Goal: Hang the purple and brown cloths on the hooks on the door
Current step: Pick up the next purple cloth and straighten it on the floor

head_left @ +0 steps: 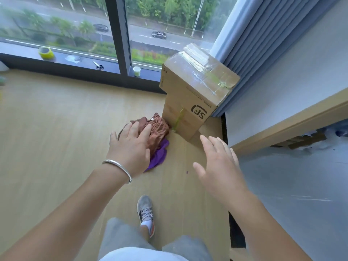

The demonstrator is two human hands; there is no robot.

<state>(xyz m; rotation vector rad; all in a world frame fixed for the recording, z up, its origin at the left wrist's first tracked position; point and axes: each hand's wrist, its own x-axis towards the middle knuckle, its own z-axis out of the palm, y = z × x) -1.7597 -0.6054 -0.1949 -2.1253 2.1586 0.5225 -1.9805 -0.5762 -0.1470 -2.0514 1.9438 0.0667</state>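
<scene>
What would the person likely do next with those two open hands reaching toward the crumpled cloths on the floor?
Probably lower the left hand and close it on the brown cloth. Both cloths lie bunched on the floor beside the cardboard box, brown on top of the purple cloth. The left hand hovers over them, fingers spread; the right hand is off to the side, holding nothing.

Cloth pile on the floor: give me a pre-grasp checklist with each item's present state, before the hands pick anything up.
1. Brown cloth reachable on the floor: ok, left hand is over it.
2. Purple cloth accessible: not ok, mostly under the brown cloth.
3. Both hands free: ok, left hand and right hand are open and hold nothing.
4. Cardboard box clear of the grasp: cannot tell, the brown cloth lies right against its base.
5. Door hooks located: cannot tell, none in view.
</scene>
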